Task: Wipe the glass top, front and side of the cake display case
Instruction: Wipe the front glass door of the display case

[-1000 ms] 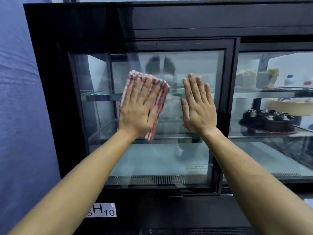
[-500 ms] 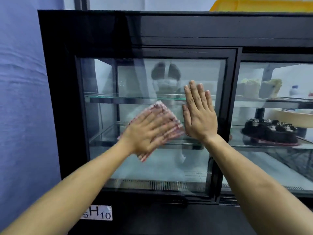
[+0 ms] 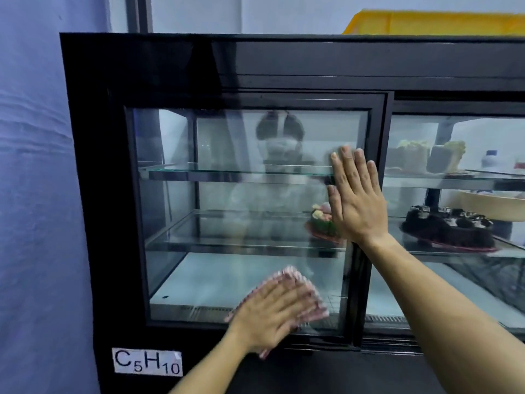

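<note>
Since a second ago the left hand [image 3: 272,311] has been sliding the cloth [image 3: 306,297] from up near the top shelf all the way down to about 6 o'clock on the pane, and the view is tipping up a bit so the label is showing in full now.

So, biggest first: the cake display case [image 3: 93,194] is filling the frame, black frame, with the front glass [image 3: 241,217] of the left door being the bit getting wiped. Looks to me like the front step is in hand, finishing a downward stroke at the bottom edge. Next move is probably calling for sweeping back up or sideways toward 9 o'clock to cover the rest of the pane; can't tell if top and side are done.

Right hand [image 3: 358,200] is staying flat at 3 o'clock on the door frame, fingers straight and together, bracing, holding nothing. Left hand is lying flat too, fingers spread and blurry, pressing the cloth onto the glass rather than clutching it.

Smaller stuff: chocolate cake [image 3: 449,228] at 3 o'clock, white label [image 3: 147,361] at 7.
</note>
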Tool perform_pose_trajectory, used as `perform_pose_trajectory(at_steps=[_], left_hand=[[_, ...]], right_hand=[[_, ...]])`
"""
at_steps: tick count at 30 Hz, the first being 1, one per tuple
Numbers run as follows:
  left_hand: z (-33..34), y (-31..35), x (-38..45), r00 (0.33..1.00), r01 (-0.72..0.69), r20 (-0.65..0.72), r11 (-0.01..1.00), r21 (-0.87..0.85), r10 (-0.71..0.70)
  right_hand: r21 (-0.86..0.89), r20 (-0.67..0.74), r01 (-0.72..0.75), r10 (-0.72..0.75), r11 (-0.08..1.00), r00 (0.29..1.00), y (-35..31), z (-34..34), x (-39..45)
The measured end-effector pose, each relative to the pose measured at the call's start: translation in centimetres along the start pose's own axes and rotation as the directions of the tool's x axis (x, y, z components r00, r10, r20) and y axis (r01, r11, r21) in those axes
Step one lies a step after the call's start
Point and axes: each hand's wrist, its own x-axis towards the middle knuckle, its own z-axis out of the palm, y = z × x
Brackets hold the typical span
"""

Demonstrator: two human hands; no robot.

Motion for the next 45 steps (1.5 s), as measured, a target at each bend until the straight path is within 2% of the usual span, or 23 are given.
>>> perform_pose_trajectory(at_steps=[2, 5, 6, 8, 11, 13, 15, 17, 19, 20, 21, 23, 27, 29, 31, 32, 36, 39, 40, 42, 44, 45], left_hand=[[0.3, -0.7, -0.9, 0.995, -0.088, 0.054, 0.996, 0.03, 0.087], [-3.1, -6.6, 3.8, 0.973, -0.232, 0.013, 0.969, 0.085, 0.231], [-4.9, -9.2, 6.2, 0.978, -0.196, -0.055, 0.977, 0.084, 0.201], [-8.6, -15.0, 11.4, 0.979, 0.023, -0.202, 0.997, 0.079, -0.006], [-12.3, -21.9, 16.7, 0.891, 0.357, -0.315, 0.933, 0.042, -0.327], [-12.7, -22.1, 17.6, 0.827, 0.469, -0.359, 0.883, 0.018, -0.432], [-11.3, -18.7, 16.5, 0.806, 0.492, -0.368, 0.871, -0.021, -0.464], [-8.2, -13.4, 13.0, 0.873, 0.394, -0.296, 0.918, -0.038, -0.387], [-4.1, -7.0, 6.7, 0.971, 0.175, -0.158, 0.984, -0.034, -0.179], [-2.1, -3.9, 3.2, 0.995, 0.047, -0.088, 0.999, -0.011, -0.048], [-0.4, -1.1, -0.1, 0.998, -0.053, -0.016, 0.999, 0.007, 0.053], [1.4, 1.1, -3.7, 0.985, -0.153, 0.088, 0.988, 0.019, 0.151], [-0.3, -4.0, -0.8, 0.919, -0.375, 0.151, 0.925, 0.06, 0.363], [-3.3, -8.9, 3.8, 0.955, -0.296, 0.052, 0.954, 0.055, 0.293], [-7.2, -14.3, 9.6, 0.99, -0.078, -0.11, 0.995, 0.069, 0.085], [-9.1, -16.6, 12.4, 0.983, 0.037, -0.181, 0.996, 0.077, -0.023], [-12.7, -21.6, 19.2, 0.884, 0.376, -0.324, 0.925, 0.059, -0.338], [-11.3, -17.8, 19.4, 0.821, 0.478, -0.353, 0.878, -0.007, -0.449], [-10.3, -15.5, 18.5, 0.839, 0.455, -0.327, 0.89, -0.014, -0.434], [-7.1, -9.9, 15.0, 0.929, 0.309, -0.213, 0.951, -0.012, -0.304], [-3.3, -4.1, 9.4, 0.99, 0.073, -0.12, 0.997, 0.0, -0.073], [-1.4, -1.5, 6.5, 0.997, -0.039, -0.068, 0.999, 0.013, 0.04]], right_hand=[[0.0, 0.0, -0.004, 0.004, 1.0, 1.0, 0.1, 0.0, -0.1], [0.007, 0.002, 0.017, -0.017, 1.0, 1.0, 0.2, 0.1, -0.2], [0.007, 0.004, 0.02, -0.02, 1.0, 1.0, 0.2, 0.1, -0.1], [0.009, 0.005, 0.009, -0.009, 1.0, 1.0, 0.2, 0.0, -0.2], [0.02, -0.004, -0.004, 0.004, 1.0, 1.0, 0.0, 0.0, -0.2], [0.023, -0.003, -0.022, 0.022, 0.999, 1.0, -0.2, 0.0, -0.1], [0.039, -0.001, -0.029, 0.029, 0.999, 1.0, -0.2, -0.1, -0.3], [0.051, -0.004, -0.039, 0.039, 0.998, 0.999, -0.2, 0.0, -0.4], [0.08, -0.002, -0.09, 0.09, 0.993, 0.996, -0.1, 0.0, -0.3], [0.098, 0.008, -0.119, 0.119, 0.988, 0.993, -0.1, 0.0, -0.3], [0.113, 0.016, -0.14, 0.139, 0.984, 0.99, -0.2, 0.0, -0.4], [0.126, 0.026, -0.151, 0.149, 0.98, 0.989, -0.2, 0.0, -0.3], [0.147, -0.004, -0.184, 0.187, 0.972, 0.982, -0.4, 0.1, -0.5], [0.194, -0.017, -0.261, 0.27, 0.946, 0.963, -0.5, 0.0, -0.5], [0.237, -0.028, -0.315, 0.331, 0.919, 0.943, -0.7, 0.0, -0.5], [0.253, -0.024, -0.326, 0.343, 0.911, 0.939, -0.7, -0.1, -0.4], [0.304, 0.02, -0.287, 0.296, 0.908, 0.955, 0.3, -0.6, -0.9], [0.255, 0.071, -0.206, 0.194, 0.945, 0.978, 2.5, -1.0, -2.3], [0.257, 0.093, -0.199, 0.181, 0.946, 0.979, 3.0, -1.0, -2.6], [0.295, 0.134, -0.21, 0.177, 0.932, 0.975, 3.3, -1.0, -2.8], [0.32, 0.142, -0.207, 0.169, 0.924, 0.975, 3.3, -0.8, -2.7], [0.324, 0.14, -0.202, 0.164, 0.924, 0.976, 3.3, -0.8, -2.8]])
